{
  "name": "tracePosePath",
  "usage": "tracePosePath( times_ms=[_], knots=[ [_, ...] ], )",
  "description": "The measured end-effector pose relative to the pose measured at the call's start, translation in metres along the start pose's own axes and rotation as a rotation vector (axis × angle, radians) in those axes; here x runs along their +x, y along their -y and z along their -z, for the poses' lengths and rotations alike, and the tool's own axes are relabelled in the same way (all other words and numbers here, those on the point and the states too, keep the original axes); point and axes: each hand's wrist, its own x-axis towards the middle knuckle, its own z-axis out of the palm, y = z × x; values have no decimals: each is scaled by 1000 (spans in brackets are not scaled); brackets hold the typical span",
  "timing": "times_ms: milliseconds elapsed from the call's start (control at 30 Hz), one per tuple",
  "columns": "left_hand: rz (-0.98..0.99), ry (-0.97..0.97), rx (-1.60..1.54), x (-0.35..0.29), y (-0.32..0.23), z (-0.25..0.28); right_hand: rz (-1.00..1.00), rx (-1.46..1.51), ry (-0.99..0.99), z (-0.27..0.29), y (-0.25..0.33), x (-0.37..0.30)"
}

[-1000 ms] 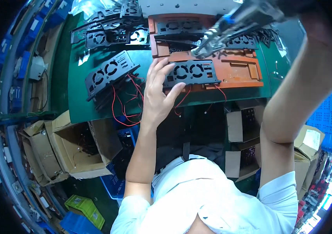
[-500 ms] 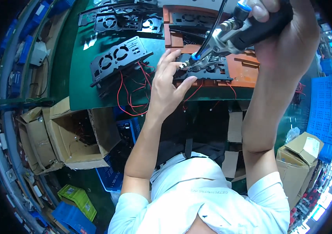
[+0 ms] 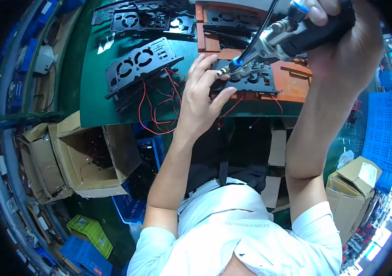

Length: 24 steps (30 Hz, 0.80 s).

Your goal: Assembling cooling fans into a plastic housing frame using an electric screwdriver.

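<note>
My right hand [image 3: 338, 32] is wrapped around the black grip of a pneumatic hand tool [image 3: 269, 46] with a silver head, blue fittings and a black hose. The tool's head is low over a dark metal fan-mount panel [image 3: 258, 82]; whether it touches the panel I cannot tell. My left hand [image 3: 200, 89] rests at the panel's left end, fingers extended and thumb apart. Beneath the panel lies an orange fixture [image 3: 292, 83]. Left of my hand, another black panel with two round fan cutouts [image 3: 136, 64] is propped at a tilt, with red wires [image 3: 143, 110] trailing from it.
More black panels [image 3: 152, 20] are stacked at the back of the green table [image 3: 95, 96]. An open cardboard box [image 3: 97, 184] stands below the front edge at left, another carton [image 3: 345, 193] at right. Blue crates [image 3: 382, 133] flank the right; a green bin [image 3: 92, 234] sits lower left.
The view has shifted slightly, and the tool and the panel under it appear a little farther right. Both hands keep nearly the same pose.
</note>
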Motion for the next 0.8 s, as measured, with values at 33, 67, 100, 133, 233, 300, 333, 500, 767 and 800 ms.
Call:
tracePosePath(
  times_ms=[33, 67, 100, 133, 233, 300, 333, 500, 767, 800],
  knots=[
    [3, 0, -3, 0, 1, 0, -2, -3, 1, -1, 0, -2],
    [-10, 2, 0, 1, 1, 0, -4, 5, -1, -5, -1, -5],
    [-24, 3, 3, 1, 2, -1, -5, 13, -4, -6, -1, -7],
    [-23, 4, -1, 1, 2, -1, -5, 9, -4, -6, 0, -7],
    [48, 44, -19, -2, 6, 1, -34, 0, 49, -9, -4, -10],
    [-15, 31, 92, -3, 2, 2, -50, -11, 82, -9, -3, -12],
    [-17, 33, 84, -2, 0, 1, -54, -23, 97, -8, 0, -12],
    [117, 49, -9, -2, -8, 3, -85, -49, 179, -9, 2, -14],
    [168, 105, -32, 3, -7, -2, -194, -76, 341, -2, -9, 13],
    [103, 89, 17, 2, -11, -2, -22, -16, 377, -1, -9, 23]
  ],
)
